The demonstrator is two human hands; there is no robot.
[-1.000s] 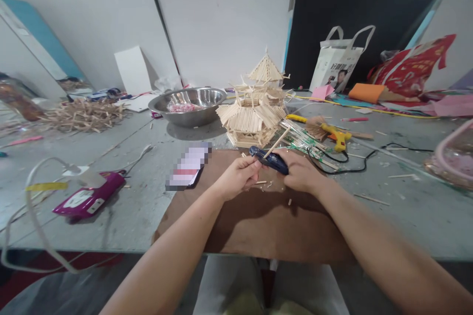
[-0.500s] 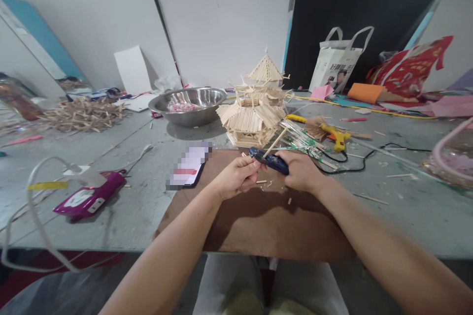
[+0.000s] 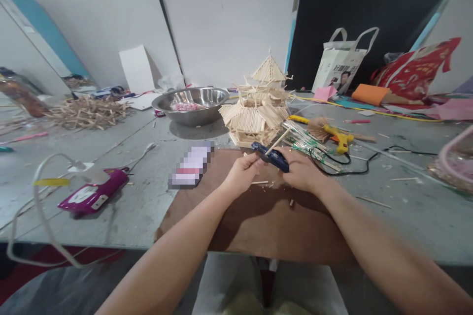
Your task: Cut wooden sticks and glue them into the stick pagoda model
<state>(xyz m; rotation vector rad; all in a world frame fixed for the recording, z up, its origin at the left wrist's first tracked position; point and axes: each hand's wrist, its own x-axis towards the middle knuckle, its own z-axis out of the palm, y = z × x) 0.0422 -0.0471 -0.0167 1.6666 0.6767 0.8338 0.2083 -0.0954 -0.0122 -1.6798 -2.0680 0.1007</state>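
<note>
— Anything moved?
— Barely. The left hand (image 3: 242, 174) has crept up, and its fingertips (image 3: 254, 158) are now right at the nose of the blue cutter (image 3: 273, 157).
— Else?
— The head shifted, so everything sits slightly further right.

Dark blue cutter (image 3: 272, 156), pale wooden stick (image 3: 278, 140)

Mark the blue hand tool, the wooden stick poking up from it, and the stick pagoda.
blue hand tool (image 3: 276, 159): head view, on its dark blue body.
wooden stick (image 3: 280, 138): head view, mid-shaft, above the tool.
stick pagoda (image 3: 247, 119): head view, on the lower roof's front slope.
</note>
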